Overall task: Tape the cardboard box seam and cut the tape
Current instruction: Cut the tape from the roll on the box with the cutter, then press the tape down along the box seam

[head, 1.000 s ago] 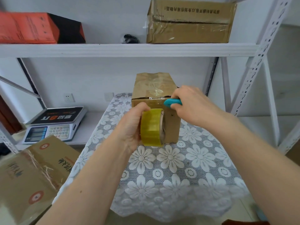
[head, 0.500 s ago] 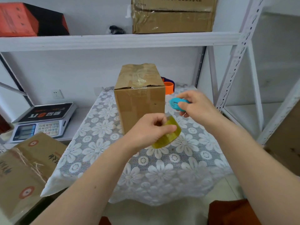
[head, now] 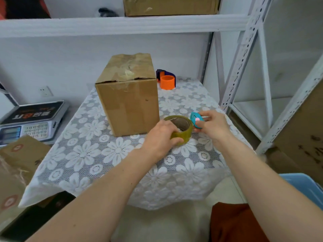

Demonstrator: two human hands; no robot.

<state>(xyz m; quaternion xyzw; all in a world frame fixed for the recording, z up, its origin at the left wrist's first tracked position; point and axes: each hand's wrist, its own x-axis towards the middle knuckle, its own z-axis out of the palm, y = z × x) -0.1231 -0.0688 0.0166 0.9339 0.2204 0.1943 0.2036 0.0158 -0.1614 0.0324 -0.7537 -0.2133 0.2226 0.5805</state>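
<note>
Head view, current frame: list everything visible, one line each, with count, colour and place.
cardboard box: 1, brown, upright on table, top taped
tape roll: 1, yellowish, lying flat on the table right of box
cutter: 1, teal, beside roll
tablecloth: 1, white floral lace, over table
orange cylinder: 1, behind box
scale: 1, grey, low shelf left
shelf box: 1, brown, top shelf
floor box: 1, brown, lower left
blue bin: 1, lower right
left hand: grips roll
right hand: holds cutter
</note>
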